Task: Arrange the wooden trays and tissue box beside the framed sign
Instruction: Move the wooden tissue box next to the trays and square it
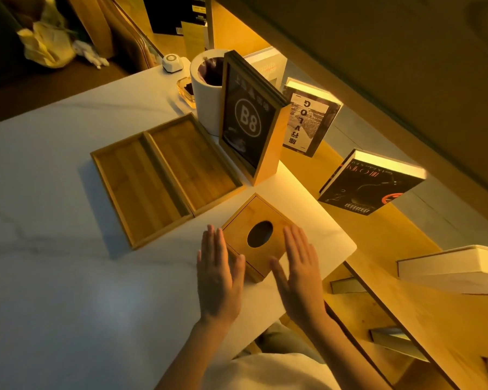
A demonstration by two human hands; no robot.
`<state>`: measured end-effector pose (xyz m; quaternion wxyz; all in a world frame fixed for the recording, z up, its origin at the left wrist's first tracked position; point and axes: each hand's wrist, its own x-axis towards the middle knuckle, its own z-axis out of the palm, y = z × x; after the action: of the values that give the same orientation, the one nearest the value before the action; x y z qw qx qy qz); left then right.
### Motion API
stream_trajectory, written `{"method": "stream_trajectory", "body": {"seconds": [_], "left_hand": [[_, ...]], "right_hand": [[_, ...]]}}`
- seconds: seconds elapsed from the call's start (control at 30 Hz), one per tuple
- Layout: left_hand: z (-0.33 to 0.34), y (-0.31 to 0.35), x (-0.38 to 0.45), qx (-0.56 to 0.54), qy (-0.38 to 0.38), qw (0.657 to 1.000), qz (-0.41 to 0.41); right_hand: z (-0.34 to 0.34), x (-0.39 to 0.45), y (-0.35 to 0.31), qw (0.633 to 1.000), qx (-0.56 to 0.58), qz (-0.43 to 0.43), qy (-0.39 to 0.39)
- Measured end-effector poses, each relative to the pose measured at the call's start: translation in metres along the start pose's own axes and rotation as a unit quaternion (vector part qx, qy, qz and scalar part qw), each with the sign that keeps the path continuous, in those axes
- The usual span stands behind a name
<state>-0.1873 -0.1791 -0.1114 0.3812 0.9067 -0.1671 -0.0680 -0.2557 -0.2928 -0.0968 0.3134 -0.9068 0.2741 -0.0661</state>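
Head view shows the left hand (pixel 219 273) and right hand (pixel 300 270) flat and open, fingers straight, one at each side of the tissue box (pixel 255 235). Neither grips it; whether the palms touch its sides I cannot tell. Flanking it this way probably serves to square or slide it. One box sits on the white table (pixel 68 249), near the corner, just in front of one framed sign (pixel 248 119). Two wooden trays (pixel 166 175) lie touching side by side, left of the sign.
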Motion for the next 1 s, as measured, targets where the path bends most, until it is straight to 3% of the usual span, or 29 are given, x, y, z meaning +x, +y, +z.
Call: {"method": "stream_trajectory", "body": {"seconds": [0.13,0.33,1.0], "left_hand": [[0.010,-0.009,-0.007,0.117,-0.033,0.993,0.009],[0.012,-0.010,-0.002,0.131,-0.048,0.990,0.008],[0.014,0.008,0.074,0.137,-0.145,0.977,0.072]], "right_hand": [[0.016,-0.012,0.002,0.993,-0.090,0.009,-0.081],[0.016,-0.012,-0.001,0.990,-0.107,0.021,-0.095],[0.017,0.035,0.007,0.989,-0.140,0.025,-0.036]]}}
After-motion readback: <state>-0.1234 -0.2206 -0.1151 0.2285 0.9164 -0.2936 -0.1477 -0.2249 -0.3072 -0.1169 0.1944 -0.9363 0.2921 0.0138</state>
